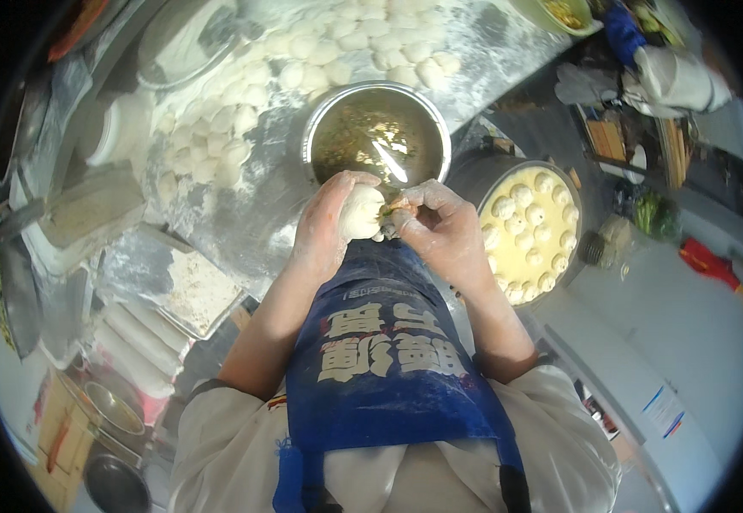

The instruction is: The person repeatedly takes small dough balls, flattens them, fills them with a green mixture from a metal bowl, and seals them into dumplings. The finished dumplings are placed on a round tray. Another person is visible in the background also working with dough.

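Observation:
My left hand [325, 224] is curled around a piece of white dough [361, 213], a bun by its look. At the dough's right side, the floury fingertips of my right hand [438, 221] pinch its edge, where a bit of filling shows. Just beyond my hands stands a round steel bowl [308, 138] of brownish filling or liquid with green flecks. To the right, a round steamer tray with a pale yellow liner [519, 260] bears several pleated buns [533, 213].
Many dough pieces [313, 54] lie on the floured worktop [268, 192]. Left are a floury metal tray [204, 288] and white rolls [134, 349]. A green bowl [554, 19] stands at the top right, near a person's sleeve [682, 77].

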Motion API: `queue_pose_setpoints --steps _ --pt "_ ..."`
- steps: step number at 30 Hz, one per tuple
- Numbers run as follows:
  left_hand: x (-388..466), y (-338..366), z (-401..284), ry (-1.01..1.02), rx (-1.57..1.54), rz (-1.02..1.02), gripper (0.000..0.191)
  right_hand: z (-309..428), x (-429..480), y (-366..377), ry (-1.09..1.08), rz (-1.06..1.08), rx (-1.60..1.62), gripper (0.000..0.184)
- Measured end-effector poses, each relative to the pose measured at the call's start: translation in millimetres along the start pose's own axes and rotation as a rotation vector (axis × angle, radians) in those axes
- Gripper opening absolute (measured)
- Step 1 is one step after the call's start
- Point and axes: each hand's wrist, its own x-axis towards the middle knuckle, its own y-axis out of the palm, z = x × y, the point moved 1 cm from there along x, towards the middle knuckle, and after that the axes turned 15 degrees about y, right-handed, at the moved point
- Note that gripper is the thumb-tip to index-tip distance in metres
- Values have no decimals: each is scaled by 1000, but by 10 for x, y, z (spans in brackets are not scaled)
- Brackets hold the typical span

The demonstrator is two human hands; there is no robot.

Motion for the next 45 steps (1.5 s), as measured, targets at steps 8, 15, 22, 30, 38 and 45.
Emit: queue_pose_setpoints --steps 8,15,22,30,38,45 --pt "-105 597 321 -194 -94 248 42 -148 -570 -668 -45 -253 -198 33" --pt "-274 1387 836 -272 -117 520 73 -739 -910 -1216 -261 -151 92 70" --pt "-277 695 1135 -371 220 599 58 -2518 -1294 -2679 254 -74 773 70" --pt "-631 -313 1153 -359 657 222 52 -4105 -247 -3541 137 -688 -504 53" --pt "-1185 -695 1056 -363 717 -89 46 -4708 97 -3520 122 -602 -909 38" --pt "-1274 -903 591 -231 717 -173 45 -3004 -445 -3302 59 -528 -895 38"
